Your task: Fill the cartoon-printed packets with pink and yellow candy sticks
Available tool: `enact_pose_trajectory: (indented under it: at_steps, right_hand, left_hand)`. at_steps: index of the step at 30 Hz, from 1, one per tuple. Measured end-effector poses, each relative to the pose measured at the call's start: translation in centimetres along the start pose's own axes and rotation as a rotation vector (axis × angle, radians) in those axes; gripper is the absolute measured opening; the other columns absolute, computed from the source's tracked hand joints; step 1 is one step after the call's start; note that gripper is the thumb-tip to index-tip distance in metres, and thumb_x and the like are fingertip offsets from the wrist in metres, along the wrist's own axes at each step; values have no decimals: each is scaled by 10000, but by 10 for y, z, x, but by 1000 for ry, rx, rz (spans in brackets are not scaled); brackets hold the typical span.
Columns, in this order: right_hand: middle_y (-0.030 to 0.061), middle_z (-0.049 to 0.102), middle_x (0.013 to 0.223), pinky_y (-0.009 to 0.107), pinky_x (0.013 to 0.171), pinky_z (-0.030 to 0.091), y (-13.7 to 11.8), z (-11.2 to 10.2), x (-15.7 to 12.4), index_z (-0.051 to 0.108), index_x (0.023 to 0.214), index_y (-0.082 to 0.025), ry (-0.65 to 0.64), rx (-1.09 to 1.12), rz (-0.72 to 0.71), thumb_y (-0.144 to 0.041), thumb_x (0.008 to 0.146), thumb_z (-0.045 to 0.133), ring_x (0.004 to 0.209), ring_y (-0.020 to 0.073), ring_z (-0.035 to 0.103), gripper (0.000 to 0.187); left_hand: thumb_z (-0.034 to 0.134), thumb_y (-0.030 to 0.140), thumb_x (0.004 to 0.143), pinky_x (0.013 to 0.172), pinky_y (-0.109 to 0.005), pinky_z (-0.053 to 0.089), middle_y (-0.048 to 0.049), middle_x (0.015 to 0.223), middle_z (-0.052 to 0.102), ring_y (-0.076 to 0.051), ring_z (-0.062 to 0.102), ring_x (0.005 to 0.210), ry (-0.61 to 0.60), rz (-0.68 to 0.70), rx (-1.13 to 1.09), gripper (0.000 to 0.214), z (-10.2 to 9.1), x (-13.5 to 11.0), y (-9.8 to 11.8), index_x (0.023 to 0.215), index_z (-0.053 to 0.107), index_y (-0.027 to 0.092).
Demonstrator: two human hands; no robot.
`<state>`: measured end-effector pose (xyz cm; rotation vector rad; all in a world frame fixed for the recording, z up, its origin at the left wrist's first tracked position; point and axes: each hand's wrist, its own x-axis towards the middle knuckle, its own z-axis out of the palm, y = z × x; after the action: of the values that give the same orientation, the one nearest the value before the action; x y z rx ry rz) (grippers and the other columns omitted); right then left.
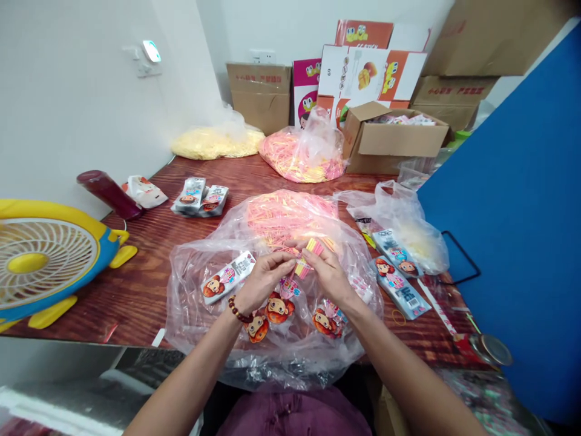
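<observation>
A small bundle of pink and yellow sticks [303,267] is held up over the middle of the clear plastic bag [188,284]. My right hand [330,275] is closed around the bundle from the right, thumb across its front. From the left, my left hand [265,277] pinches at the bundle's side, its fingertips partly hidden. Behind them a heap of loose pink and yellow sticks [285,212] fills the bag's far part. Under and beside my hands lie printed packets with a cartoon girl, among them a left packet [228,277], a middle packet [279,307] and a right packet [327,320].
Stacked packets [200,197] lie back left, near a dark red bottle [109,194] and a yellow-blue fan [54,266]. More packets [402,287] and a rubber band [398,318] lie right. Behind stand filled bags [302,151] and an open carton [399,145]. A blue panel [512,230] borders the right.
</observation>
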<state>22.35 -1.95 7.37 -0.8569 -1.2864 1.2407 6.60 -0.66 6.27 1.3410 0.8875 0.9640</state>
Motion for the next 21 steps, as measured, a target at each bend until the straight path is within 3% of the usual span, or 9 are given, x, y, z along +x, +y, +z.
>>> enact_pose_trajectory:
  at_steps: [5, 8, 11, 13, 16, 21]
  right_hand:
    - [74, 594, 1350, 431, 1101, 391, -12, -15, 2, 520, 1304, -266, -52, -280, -100, -368, 973, 479, 1265, 196, 537, 348]
    - [77, 532, 1429, 470, 1159, 305, -17, -23, 0, 524, 1346, -281, -176, -554, -194, -366, 960, 510, 1357, 221, 447, 395]
    - [76, 533, 1425, 441, 1105, 380, -22, -33, -1, 488, 1384, -289, -252, -579, -165, -357, 953, 526, 1321, 223, 487, 439]
    - [74, 629, 1275, 387, 991, 464, -24, -37, -3, 551, 1297, -265, -167, -563, -126, -352, 947, 538, 1179, 213, 586, 361]
    - [33, 687, 920, 319, 811, 483, -27, -40, -5, 661, 952, -220, -69, -630, -157, -321, 926, 572, 889, 186, 640, 137]
    - [12, 653, 800, 286, 724, 444, -27, -39, -7, 649, 806, -203, -51, -635, -186, -284, 913, 580, 778, 166, 601, 151]
  left_hand:
    - [657, 386, 842, 631, -232, 386, 2, 708, 570, -99, 458, 647, 19, 16, -99, 258, 2, 4, -2, 822, 709, 134]
    - [693, 382, 807, 652, -238, 411, -4, 731, 604, -110, 491, 668, 80, 65, -162, 237, 5, 8, -8, 834, 723, 148]
    - [705, 393, 789, 696, -262, 452, -22, 778, 654, -132, 546, 705, 105, 74, -229, 247, 6, 11, -14, 868, 743, 162]
    - [694, 400, 798, 731, -287, 474, -35, 804, 680, -149, 577, 733, 102, 78, -254, 262, 6, 11, -16, 904, 753, 169]
    - [672, 382, 827, 783, -309, 491, -48, 855, 712, -171, 614, 796, 105, 124, -193, 242, 5, 11, -15, 927, 765, 182]
    - [643, 321, 861, 927, -325, 479, -74, 1056, 722, -203, 632, 1005, 158, 270, 29, 198, 6, 8, -8, 948, 773, 200]
